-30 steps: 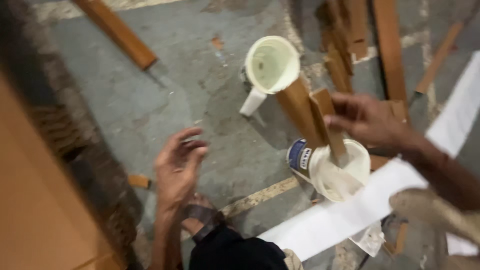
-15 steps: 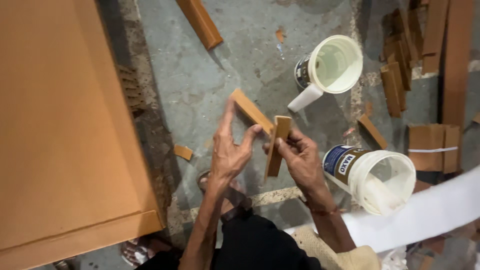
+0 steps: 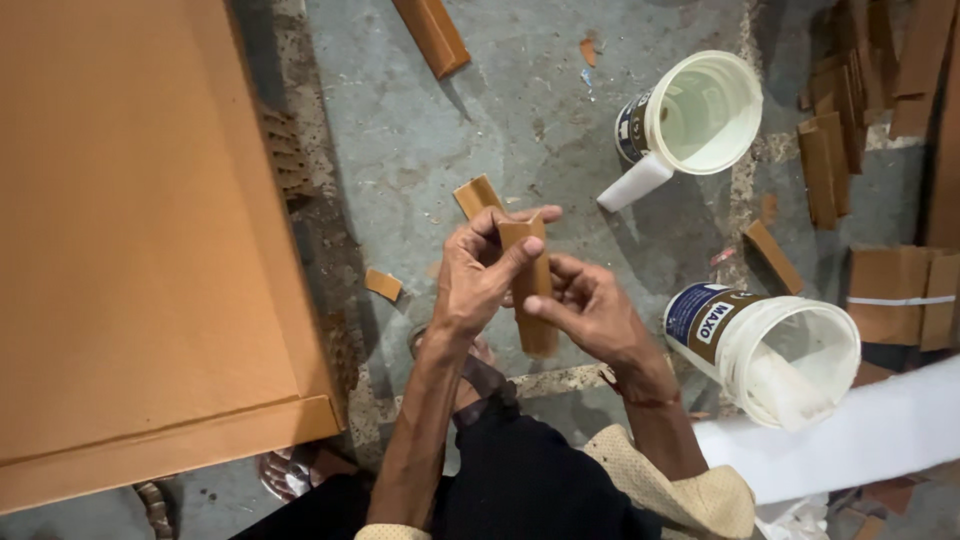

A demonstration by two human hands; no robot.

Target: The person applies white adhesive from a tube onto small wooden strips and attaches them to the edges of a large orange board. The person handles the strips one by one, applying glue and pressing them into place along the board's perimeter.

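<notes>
Both tubs (image 3: pixel 790 355) (image 3: pixel 700 110) hold white glue, prob.; hands (image 3: pixel 480 275) (image 3: pixel 590 310) grip wood strips (image 3: pixel 530 290).

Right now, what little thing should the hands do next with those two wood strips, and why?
Probably press the two wood strips flush together. Both the left hand and right hand grip them face to face, but their top ends look uneven.

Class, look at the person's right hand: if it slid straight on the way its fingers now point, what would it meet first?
The right hand points left, so it likely first meets the wooden strip, which its fingertips seem already to touch.
</notes>
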